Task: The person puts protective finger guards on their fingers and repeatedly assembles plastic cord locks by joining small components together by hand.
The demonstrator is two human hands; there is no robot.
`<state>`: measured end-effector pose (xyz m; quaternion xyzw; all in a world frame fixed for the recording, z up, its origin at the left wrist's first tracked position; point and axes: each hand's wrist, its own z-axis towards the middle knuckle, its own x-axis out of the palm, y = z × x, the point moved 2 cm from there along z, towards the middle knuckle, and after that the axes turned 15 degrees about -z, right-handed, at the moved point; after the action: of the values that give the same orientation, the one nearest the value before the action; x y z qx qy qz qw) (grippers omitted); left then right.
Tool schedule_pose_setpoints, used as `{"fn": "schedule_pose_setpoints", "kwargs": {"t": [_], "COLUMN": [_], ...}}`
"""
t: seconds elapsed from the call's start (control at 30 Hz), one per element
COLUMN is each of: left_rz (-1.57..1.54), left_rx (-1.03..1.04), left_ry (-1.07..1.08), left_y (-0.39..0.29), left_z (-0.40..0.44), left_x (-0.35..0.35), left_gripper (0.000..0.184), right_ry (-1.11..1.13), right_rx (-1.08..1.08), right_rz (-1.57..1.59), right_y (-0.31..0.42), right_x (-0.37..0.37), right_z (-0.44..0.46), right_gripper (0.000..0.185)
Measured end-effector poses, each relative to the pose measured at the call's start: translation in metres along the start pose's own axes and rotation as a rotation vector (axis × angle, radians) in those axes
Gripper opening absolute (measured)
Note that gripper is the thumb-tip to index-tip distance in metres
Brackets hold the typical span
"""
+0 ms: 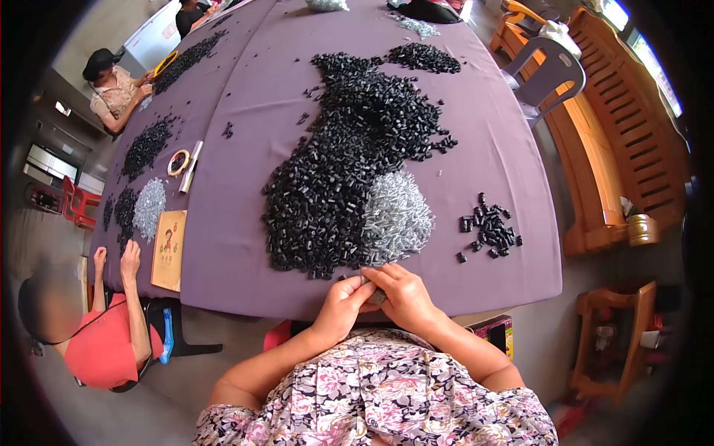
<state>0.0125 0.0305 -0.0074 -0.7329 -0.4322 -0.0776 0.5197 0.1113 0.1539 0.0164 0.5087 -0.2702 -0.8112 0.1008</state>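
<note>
At the near edge of the bench covered in mauve cloth (513,163), the left hand (341,303) and the right hand (401,296) meet. The right hand's fingers are curled over a small grey piece (378,297), its exact shape hidden; the left hand's fingers press in against them, and whether they grip a part cannot be told. Caution: a loosened hold could let the piece drop past the bench edge, close below. Directly ahead of the fingertips is a heap of thin, shiny silver pins (398,219), metallic in appearance. Being slender and loose, they could roll if the knuckles brush the heap. Against its left side and behind it spreads a large mound of short, glossy black cylinders (320,201), apparently plastic, some seemingly hollow. Where the two abut, slumping could mix the parts. To the right, well apart, lies a loose cluster of black cylindrical pieces (492,229); a sweeping forearm could scatter these. Beyond, just beside the mound's far end, sits a low heap of black pieces (424,57); a tug on the soft, creased cloth could disturb it.
</note>
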Motion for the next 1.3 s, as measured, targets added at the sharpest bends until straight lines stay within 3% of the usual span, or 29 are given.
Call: {"fn": "schedule_pose_setpoints", "kwargs": {"t": [0.1, 0.37, 0.6, 0.77, 0.93, 1.13, 1.23, 1.3], "left_rz": [0.041, 0.182, 0.049, 0.231, 0.577, 0.859, 1.09, 1.243], "left_rx": [-0.013, -0.068, -0.08, 0.13, 0.422, 0.637, 0.776, 0.826], "left_ry": [0.045, 0.193, 0.153, 0.026, -0.239, -0.266, -0.204, -0.165], "left_y": [-0.003, -0.001, -0.008, -0.026, -0.05, -0.05, -0.036, -0.033], "left_z": [-0.002, 0.001, -0.007, -0.02, -0.023, -0.03, -0.023, -0.018], "left_x": [0.003, -0.008, -0.005, -0.01, -0.047, -0.034, -0.03, -0.028], "left_gripper": [0.027, 0.029, 0.03, 0.027, 0.023, 0.018, 0.017, 0.019], "right_ry": [0.046, 0.052, -0.014, -0.158, -0.222, -0.327, -0.204, -0.137], "right_rx": [0.082, 0.051, 0.17, 0.397, 0.531, 0.44, 0.437, 0.284], "right_rz": [0.076, 0.027, 0.035, -0.156, -0.265, -0.316, -0.171, -0.134], "right_y": [0.002, -0.003, -0.006, -0.054, -0.091, -0.09, -0.062, -0.045], "right_x": [-0.005, -0.002, -0.014, -0.055, -0.072, -0.065, -0.049, -0.036], "right_z": [-0.003, -0.009, -0.021, -0.037, -0.056, -0.059, -0.053, -0.046], "right_gripper": [0.053, 0.047, 0.043, 0.041, 0.055, 0.053, 0.045, 0.037]}}
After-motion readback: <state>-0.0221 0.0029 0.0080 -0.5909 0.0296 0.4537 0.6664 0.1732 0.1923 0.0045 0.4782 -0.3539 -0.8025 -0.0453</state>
